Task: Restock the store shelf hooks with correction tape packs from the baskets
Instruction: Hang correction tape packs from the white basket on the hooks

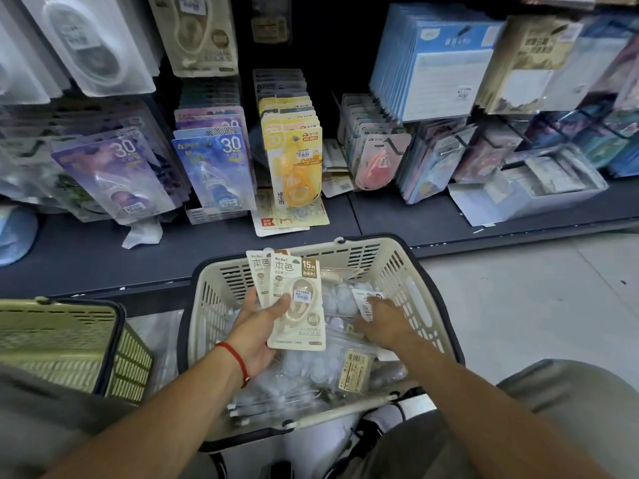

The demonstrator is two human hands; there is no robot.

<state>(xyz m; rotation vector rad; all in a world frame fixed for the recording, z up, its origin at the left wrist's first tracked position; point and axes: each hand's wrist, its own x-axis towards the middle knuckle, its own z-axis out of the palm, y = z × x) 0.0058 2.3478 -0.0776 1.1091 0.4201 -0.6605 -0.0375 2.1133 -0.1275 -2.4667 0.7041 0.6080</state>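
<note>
A cream plastic basket (390, 257) stands on the floor in front of me, filled with bagged and carded correction tape packs. My left hand (257, 331) holds a small stack of beige carded correction tape packs (300, 305) above the basket, thumb across the front card. My right hand (383, 321) reaches into the basket's right side and grips another pack (363, 299) by its edge. Above, shelf hooks carry hanging packs: purple (121, 174), blue (218, 167), yellow (294, 157) and pink (377, 157).
A green basket (69, 344) stands at the left on the floor. The dark shelf base (86, 257) runs behind both baskets, with loose cards (290, 219) lying on it. Notebooks (435, 63) and a box of packets (539, 181) fill the right shelf. Grey floor lies to the right.
</note>
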